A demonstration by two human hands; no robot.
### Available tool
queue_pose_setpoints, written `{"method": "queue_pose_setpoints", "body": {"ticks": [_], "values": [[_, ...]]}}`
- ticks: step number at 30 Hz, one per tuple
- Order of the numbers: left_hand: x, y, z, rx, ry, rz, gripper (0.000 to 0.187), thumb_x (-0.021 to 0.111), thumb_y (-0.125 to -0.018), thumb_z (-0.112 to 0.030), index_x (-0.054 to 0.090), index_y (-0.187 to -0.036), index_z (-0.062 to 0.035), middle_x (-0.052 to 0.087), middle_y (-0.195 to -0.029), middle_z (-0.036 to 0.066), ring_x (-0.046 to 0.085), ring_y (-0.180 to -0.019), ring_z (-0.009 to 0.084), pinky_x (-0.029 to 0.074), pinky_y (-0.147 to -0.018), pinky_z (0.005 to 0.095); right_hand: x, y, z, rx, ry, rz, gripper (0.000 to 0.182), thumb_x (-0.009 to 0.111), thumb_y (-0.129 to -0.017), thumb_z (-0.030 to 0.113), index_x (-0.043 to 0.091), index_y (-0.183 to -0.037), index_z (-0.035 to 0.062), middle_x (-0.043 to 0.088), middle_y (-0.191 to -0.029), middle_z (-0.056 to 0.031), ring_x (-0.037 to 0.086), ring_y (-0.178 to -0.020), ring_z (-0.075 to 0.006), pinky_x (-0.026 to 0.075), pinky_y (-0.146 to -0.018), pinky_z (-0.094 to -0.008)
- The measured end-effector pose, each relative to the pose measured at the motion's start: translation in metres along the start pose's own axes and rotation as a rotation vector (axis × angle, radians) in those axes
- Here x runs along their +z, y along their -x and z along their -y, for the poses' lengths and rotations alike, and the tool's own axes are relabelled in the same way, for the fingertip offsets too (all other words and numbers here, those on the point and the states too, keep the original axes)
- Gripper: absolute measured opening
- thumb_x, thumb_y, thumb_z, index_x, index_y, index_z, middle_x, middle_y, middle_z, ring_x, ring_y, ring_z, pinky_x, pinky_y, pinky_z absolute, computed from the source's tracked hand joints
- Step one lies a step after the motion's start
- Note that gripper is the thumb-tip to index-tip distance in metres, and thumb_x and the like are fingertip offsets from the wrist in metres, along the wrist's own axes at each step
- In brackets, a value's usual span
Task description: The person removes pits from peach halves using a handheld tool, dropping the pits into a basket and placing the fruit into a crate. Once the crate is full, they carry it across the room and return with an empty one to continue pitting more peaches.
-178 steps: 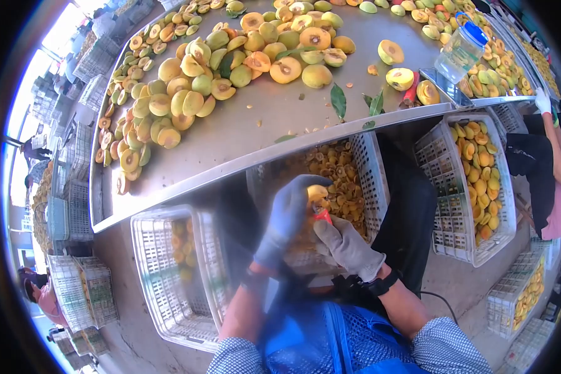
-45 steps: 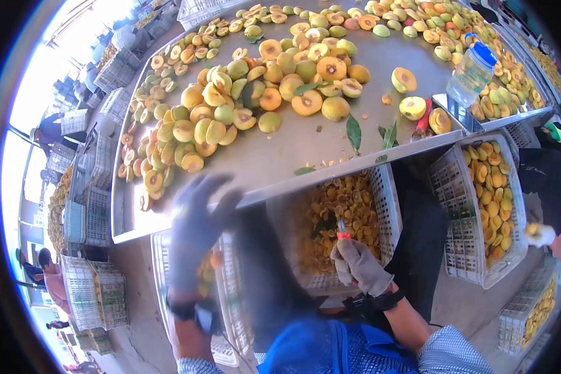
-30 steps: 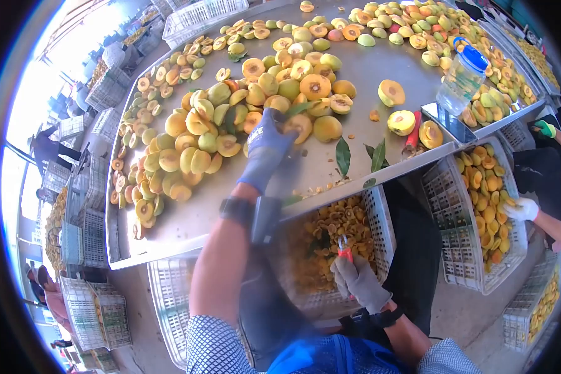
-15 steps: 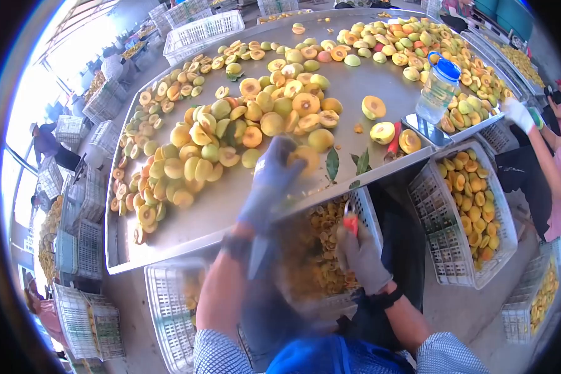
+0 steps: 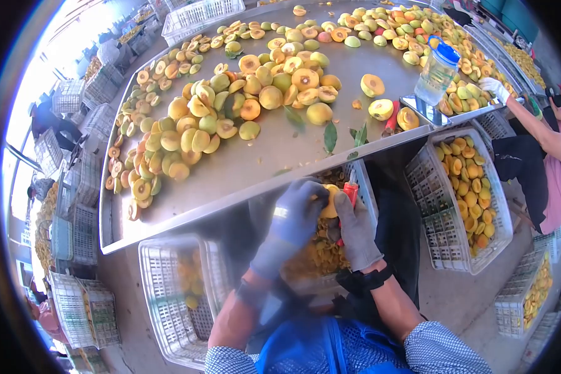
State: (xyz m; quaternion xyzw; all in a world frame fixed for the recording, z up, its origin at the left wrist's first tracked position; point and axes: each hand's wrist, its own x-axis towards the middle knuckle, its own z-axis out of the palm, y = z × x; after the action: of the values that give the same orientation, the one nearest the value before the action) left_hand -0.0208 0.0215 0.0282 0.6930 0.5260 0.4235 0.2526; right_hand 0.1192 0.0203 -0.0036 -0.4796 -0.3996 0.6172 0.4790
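My left hand (image 5: pixel 296 215), in a grey-blue glove, is closed on a yellow peach half (image 5: pixel 330 201) just beyond the metal table's front edge. Beside it my right hand (image 5: pixel 357 234), in a grey glove, grips a red-handled tool (image 5: pixel 350 192) and meets the fruit with its fingers; the tool's working end is hard to make out. Below both hands, a crate (image 5: pixel 366 187) holds many small fruit pieces, partly hidden by my hands. On the metal table (image 5: pixel 255 168) lies a large heap of cut peaches (image 5: pixel 230 106), some with stones in them.
A blue-lidded water bottle (image 5: pixel 436 75), a phone (image 5: pixel 425 109), another red-handled tool (image 5: pixel 393 116) and leaves (image 5: pixel 330 136) lie along the table's right front. White crates stand left (image 5: pixel 168 299) and right (image 5: pixel 430 212). At right, a co-worker's gloved hand (image 5: pixel 495 89) touches fruit.
My left hand has drawn back from the table with a peach half and come together with my right hand over the crate. The co-worker's hand has moved left onto the fruit.
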Motion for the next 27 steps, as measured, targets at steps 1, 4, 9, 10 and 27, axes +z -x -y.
{"method": "queue_pose_setpoints", "body": {"ticks": [1,4,9,10,27], "values": [[0.001,0.002,-0.001,-0.002,0.003,0.001,0.019,0.066,-0.079,-0.001,0.061,-0.097,-0.0048,0.062,-0.1,0.013,0.062,-0.09,0.0245,0.049,-0.077,0.0315,0.0,0.0,-0.003,-0.016,-0.016,-0.045,0.042,0.052,-0.095,0.048,0.058,-0.105,0.0074,0.054,-0.065,0.0026,0.047,-0.045,-0.0044,0.038,-0.042,-0.0179],[0.004,0.012,-0.006,0.066,-0.031,0.039,0.017,0.063,-0.08,0.001,0.058,-0.096,-0.0027,0.061,-0.111,0.013,0.061,-0.099,0.0224,0.048,-0.084,0.0298,-0.003,0.005,0.002,0.089,-0.259,0.023,0.043,0.05,-0.096,0.048,0.058,-0.107,0.0072,0.055,-0.067,0.0031,0.047,-0.047,-0.0038,0.038,-0.042,-0.0176],[0.02,0.022,-0.02,-0.226,0.795,-0.411,0.035,0.051,-0.096,-0.03,0.052,-0.119,-0.0034,0.055,-0.122,0.014,0.054,-0.107,0.019,0.046,-0.092,0.0322,0.0,0.02,0.004,0.109,-0.147,0.063,0.043,0.049,-0.096,0.048,0.058,-0.109,0.008,0.057,-0.071,0.0023,0.049,-0.051,-0.0036,0.038,-0.043,-0.0181],[0.026,0.028,-0.009,-0.34,0.892,-0.334,0.044,0.045,-0.098,-0.039,0.053,-0.12,-0.0024,0.057,-0.117,0.012,0.056,-0.103,0.0187,0.045,-0.091,0.0318,0.0,0.019,-0.003,0.105,-0.095,0.103,0.042,0.049,-0.096,0.048,0.058,-0.11,0.0083,0.057,-0.072,0.0019,0.05,-0.052,-0.0036,0.039,-0.044,-0.0187],[0.035,0.038,0.02,-0.223,0.618,-0.349,0.048,0.039,-0.101,-0.043,0.057,-0.112,0.0009,0.062,-0.103,0.009,0.059,-0.094,0.0153,0.046,-0.087,0.03,0.0,0.037,-0.02,-0.152,0.483,0.286,0.034,0.052,-0.098,0.033,0.057,-0.101,-0.0001,0.061,-0.074,-0.0053,0.056,-0.067,-0.0152,0.047,-0.063,-0.0333]]}}
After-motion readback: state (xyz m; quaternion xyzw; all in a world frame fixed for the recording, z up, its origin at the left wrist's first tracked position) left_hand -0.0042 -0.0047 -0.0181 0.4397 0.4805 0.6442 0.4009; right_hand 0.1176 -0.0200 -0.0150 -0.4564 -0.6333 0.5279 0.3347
